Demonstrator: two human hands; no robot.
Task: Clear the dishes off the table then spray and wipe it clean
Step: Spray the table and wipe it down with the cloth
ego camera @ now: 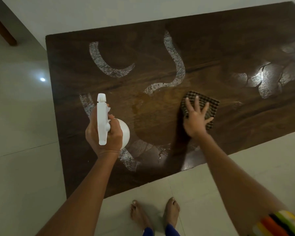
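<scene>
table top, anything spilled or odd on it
Nothing damaged. Curved white spray streaks lie unwiped across the wooden table, with a wet patch beside the checked cloth under the right hand; normal mid-wipe.

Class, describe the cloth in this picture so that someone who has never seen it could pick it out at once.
Find the dark wooden table filling the view. Right of its centre, the right hand presses flat on a small cloth. Its brown-and-cream check sets it apart from the plain white spray bottle in the left hand.
</scene>
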